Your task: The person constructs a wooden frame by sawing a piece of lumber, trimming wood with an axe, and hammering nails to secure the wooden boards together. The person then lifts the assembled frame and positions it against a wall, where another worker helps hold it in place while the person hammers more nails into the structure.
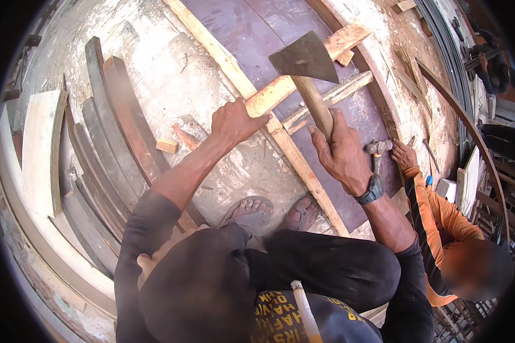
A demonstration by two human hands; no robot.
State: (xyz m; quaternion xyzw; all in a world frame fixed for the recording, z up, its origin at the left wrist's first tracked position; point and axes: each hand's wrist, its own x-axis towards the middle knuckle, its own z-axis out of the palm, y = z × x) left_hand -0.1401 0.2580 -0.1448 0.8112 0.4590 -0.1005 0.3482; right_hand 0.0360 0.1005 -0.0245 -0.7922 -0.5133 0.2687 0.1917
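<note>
The person wears a dark long-sleeved top [154,228] with sleeves pushed up, black trousers [326,263], sandals [252,211] and a black wristwatch [373,191] on the right wrist.

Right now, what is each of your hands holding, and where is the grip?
The right hand grips the hatchet by its wooden handle, just below the head. The left hand presses on the wooden slat.

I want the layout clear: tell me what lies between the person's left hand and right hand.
In the head view, the left hand holds a wood strip. Between it and the right hand gripping the hatchet runs another light wooden strip over the dark board.
</note>
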